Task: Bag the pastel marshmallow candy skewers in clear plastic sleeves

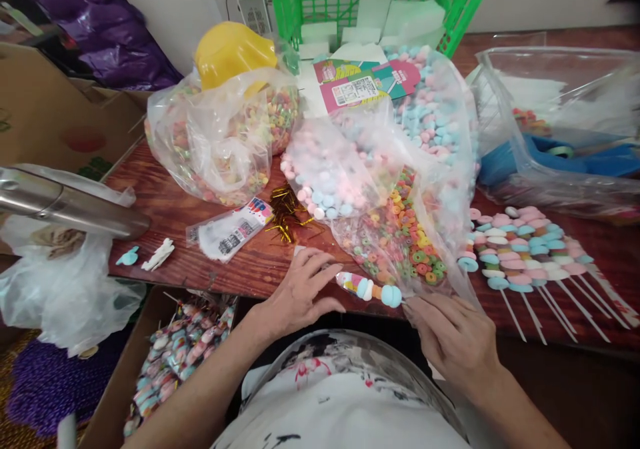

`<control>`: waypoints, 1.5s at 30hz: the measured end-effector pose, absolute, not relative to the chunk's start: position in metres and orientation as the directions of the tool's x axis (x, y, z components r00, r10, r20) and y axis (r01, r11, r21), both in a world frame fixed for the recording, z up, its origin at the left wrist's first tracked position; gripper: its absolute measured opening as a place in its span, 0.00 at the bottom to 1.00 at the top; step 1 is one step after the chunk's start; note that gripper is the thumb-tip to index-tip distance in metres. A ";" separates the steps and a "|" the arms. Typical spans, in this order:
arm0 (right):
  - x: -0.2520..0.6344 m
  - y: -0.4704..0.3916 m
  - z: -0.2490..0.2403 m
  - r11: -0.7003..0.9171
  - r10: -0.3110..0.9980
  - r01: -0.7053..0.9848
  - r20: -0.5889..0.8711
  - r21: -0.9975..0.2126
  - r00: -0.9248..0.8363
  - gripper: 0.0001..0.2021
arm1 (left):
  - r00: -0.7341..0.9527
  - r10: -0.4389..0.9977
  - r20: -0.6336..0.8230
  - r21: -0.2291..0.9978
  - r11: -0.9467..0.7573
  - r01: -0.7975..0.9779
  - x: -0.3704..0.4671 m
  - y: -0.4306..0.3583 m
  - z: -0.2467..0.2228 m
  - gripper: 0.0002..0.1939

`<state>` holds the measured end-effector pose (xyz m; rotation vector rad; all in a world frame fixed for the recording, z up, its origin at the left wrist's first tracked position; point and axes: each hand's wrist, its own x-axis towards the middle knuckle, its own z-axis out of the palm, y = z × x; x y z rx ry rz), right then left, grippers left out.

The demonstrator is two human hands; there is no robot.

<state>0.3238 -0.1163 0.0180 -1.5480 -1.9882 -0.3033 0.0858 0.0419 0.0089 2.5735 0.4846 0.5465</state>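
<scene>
A candy skewer (371, 290) with pale blue, white and pink pieces, its far end in a clear printed wrapper, lies level over the table's front edge. My right hand (453, 336) is closed on its stick end, at the right of the blue pieces. My left hand (306, 286) is at the wrapped end, fingers stretched and thumb apart; its fingertips are close to the wrapper, and I cannot tell whether they touch it. Just beyond lie a stack of clear printed sleeves (231, 230), gold twist ties (287, 212) and a bag of ring-shaped candies (400, 236).
Bags of pink and blue candies (325, 162) and coloured rings (210, 142) fill the back, before a green crate (457, 16). Unwrapped skewers (525, 246) lie at right by a clear bin (560, 129). A box of wrapped skewers (175, 349) stands below left, near a metal cylinder (75, 202).
</scene>
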 end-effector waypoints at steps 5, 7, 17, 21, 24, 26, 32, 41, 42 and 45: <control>0.319 -0.113 0.017 0.341 0.796 0.909 0.588 -0.240 -0.143 0.11 | 0.920 0.356 0.164 0.353 -0.892 0.282 0.093 0.050 0.015 0.19; 0.317 -0.109 0.020 0.344 0.788 0.913 0.597 -0.219 -0.153 0.11 | 0.933 0.335 0.135 0.371 -0.890 0.266 0.100 0.050 0.019 0.15; 0.324 -0.084 0.050 0.391 0.794 0.920 0.511 -0.014 -0.329 0.12 | 0.922 0.380 0.078 0.470 -0.830 0.302 0.110 0.041 0.036 0.14; 0.332 -0.079 0.057 0.384 0.797 0.922 0.487 0.049 -0.358 0.15 | 0.917 0.399 0.021 0.544 -0.774 0.324 0.107 0.038 0.040 0.17; 0.335 -0.079 0.063 0.430 0.771 0.898 0.481 0.091 -0.418 0.16 | 0.926 0.364 -0.099 0.688 -0.647 0.328 0.109 0.037 0.045 0.17; 0.339 -0.079 0.067 0.470 0.746 0.876 0.482 0.108 -0.460 0.14 | 0.926 0.326 -0.192 0.768 -0.538 0.348 0.112 0.039 0.050 0.18; 0.354 -0.083 0.075 0.576 0.748 0.817 0.418 -0.025 -0.515 0.12 | 0.898 0.187 -0.397 0.909 -0.050 0.413 0.121 0.046 0.058 0.20; 0.346 -0.084 0.071 0.508 0.816 0.839 0.423 -0.196 -0.395 0.12 | 0.932 0.127 -0.339 0.882 -0.301 0.362 0.136 0.053 0.060 0.18; 0.345 -0.085 0.066 0.462 0.836 0.856 0.434 -0.231 -0.334 0.11 | 0.932 0.199 -0.304 0.821 -0.441 0.363 0.136 0.052 0.061 0.21; 0.341 -0.087 0.051 0.352 0.895 0.847 0.407 -0.397 -0.181 0.09 | 0.901 0.414 -0.131 0.454 -0.783 0.426 0.135 0.046 0.066 0.29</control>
